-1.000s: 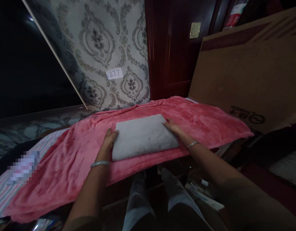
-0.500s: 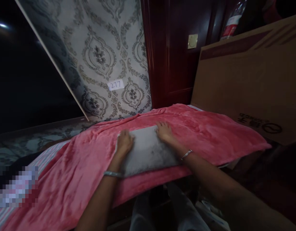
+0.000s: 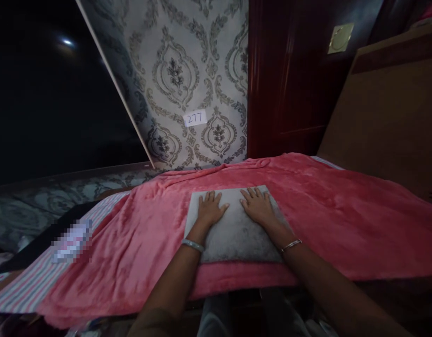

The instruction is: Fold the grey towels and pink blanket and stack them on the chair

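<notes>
A grey, plush-looking folded cloth or mat [image 3: 233,238] lies flat on a pink fleece blanket [image 3: 328,220]. My left hand [image 3: 211,209] rests palm down on its upper left part, fingers spread. On the upper right part my right hand [image 3: 258,206] also lies flat with its fingers apart. Neither hand grips anything. Both forearms cross the near part of the grey piece, and they hide some of its side edges. A bracelet circles each wrist.
Striped cloth [image 3: 29,285] shows under the blanket at the left. Behind stand a dark screen-like panel [image 3: 61,103], patterned wallpaper [image 3: 180,107] with a "277" label [image 3: 195,118], and a dark red wooden panel [image 3: 289,84]. A cardboard box [image 3: 394,107] leans at the right.
Both hands have moved from the side edges of the grey piece onto its top, fingers now spread flat. The camera view has turned, shifting the background rightward.
</notes>
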Demonstrator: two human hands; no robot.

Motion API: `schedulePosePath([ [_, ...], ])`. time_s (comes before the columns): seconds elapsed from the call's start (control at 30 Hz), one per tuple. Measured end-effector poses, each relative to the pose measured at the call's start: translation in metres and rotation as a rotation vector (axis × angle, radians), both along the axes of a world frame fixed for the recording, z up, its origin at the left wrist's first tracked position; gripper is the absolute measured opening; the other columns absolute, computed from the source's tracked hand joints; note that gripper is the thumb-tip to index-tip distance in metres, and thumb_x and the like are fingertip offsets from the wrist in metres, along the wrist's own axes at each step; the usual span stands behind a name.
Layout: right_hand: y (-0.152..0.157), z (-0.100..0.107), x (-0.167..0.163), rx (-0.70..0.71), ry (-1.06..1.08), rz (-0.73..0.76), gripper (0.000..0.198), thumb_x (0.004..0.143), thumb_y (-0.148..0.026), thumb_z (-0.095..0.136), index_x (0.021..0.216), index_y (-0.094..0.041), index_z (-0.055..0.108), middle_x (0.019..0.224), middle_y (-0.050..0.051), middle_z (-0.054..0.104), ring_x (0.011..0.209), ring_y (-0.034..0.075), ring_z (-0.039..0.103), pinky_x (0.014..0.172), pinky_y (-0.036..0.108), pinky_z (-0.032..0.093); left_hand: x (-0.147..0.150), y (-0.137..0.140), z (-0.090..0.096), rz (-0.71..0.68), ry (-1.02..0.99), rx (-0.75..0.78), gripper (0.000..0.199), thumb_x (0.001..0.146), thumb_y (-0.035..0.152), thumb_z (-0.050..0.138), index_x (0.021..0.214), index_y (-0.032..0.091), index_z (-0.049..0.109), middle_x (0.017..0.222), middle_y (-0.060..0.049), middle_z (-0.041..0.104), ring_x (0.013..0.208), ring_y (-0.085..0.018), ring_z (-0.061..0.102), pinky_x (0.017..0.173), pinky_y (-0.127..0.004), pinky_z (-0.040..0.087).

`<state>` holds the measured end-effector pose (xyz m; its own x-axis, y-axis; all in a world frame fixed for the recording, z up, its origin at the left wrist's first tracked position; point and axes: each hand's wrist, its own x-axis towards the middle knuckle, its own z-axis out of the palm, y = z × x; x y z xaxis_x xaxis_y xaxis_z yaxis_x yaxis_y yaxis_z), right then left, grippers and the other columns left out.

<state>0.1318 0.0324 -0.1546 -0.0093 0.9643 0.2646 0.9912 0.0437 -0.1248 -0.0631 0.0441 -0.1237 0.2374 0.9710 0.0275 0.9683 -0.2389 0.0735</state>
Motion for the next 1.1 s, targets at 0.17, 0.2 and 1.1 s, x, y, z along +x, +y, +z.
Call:
schedulePosePath([
  [0.17,-0.002,0.002,-0.001,-0.025,0.005,-0.008,0.053,0.102,-0.039,0.035,0.152,-0.027,0.045,0.159,0.008,0.038,0.146,0.032,0.032,0.116,0.057,0.024,-0.045,0.018,0.000,0.184,-0.039,-0.063,0.069,0.098,0.057,0.025,0.157,0.021,0.032,0.166,-0.012,0.020,0.154,-0.030,0.019,0.120,-0.057,0.023],
  [0.2,-0.002,0.002,-0.001,-0.031,0.009,-0.009,0.053,0.102,-0.039,0.034,0.152,-0.027,0.045,0.159,0.008,0.038,0.147,0.032,0.032,0.116,0.056,0.024,-0.052,0.020,0.001,0.200,-0.043,-0.067,0.067,0.098,0.054,0.024,0.157,0.021,0.032,0.166,-0.012,0.021,0.153,-0.030,0.022,0.119,-0.058,0.025],
  [1.1,-0.001,-0.004,0.002,-0.047,-0.062,-0.028,0.055,0.103,-0.042,0.026,0.153,-0.027,0.042,0.159,0.007,0.039,0.145,0.030,0.034,0.114,0.056,0.028,-0.137,-0.027,-0.021,0.232,-0.532,0.253,0.037,0.088,0.009,0.045,0.111,0.016,0.073,0.113,-0.009,0.074,0.101,-0.017,0.069,0.092,-0.031,0.054],
])
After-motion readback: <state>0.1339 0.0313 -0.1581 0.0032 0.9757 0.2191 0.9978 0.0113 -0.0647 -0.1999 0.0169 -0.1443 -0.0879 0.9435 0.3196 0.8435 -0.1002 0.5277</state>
